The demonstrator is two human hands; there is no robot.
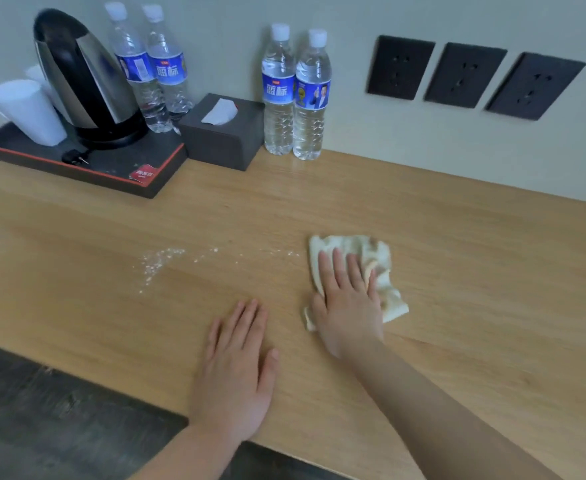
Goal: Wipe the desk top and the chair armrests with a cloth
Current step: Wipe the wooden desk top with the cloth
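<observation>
Our right hand (348, 299) presses flat on the cloth (371, 268), fingers straight; our left hand (236, 372) lies flat on the desk (475, 271), crumbs (156, 263) just left.

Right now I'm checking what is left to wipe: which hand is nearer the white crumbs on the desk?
Left. The left hand lies flat on the desk just below-right of the white crumbs; the right hand presses the cloth farther right.
</observation>
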